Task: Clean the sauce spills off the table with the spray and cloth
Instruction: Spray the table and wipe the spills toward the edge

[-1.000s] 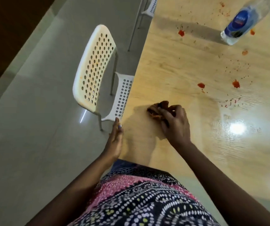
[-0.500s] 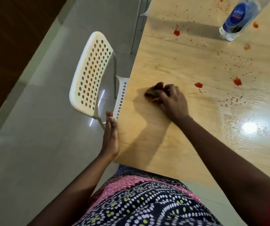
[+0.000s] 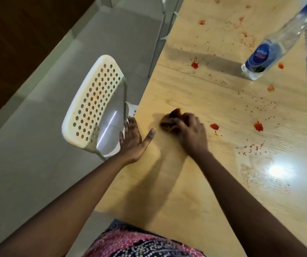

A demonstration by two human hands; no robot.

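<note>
I see the right hand (image 3: 189,131) curled over a bunched brown cloth (image 3: 169,121), pressing it on the wooden table (image 3: 195,182). At its nine o'clock the left hand (image 3: 131,139) lies flat, fingers spread, on the table edge. Red sauce spots (image 3: 214,126) sit at three o'clock — the spray bottle (image 3: 263,56) at one o'clock.

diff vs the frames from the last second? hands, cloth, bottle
The left hand came up from beside the table edge and now rests open on the edge of the table, thumb on the top. The right hand keeps gripping the bunched brown cloth, just left of the nearest red sauce spot. That spot and the other splatters look unwiped. The bottle is still untouched at the far side.
</note>
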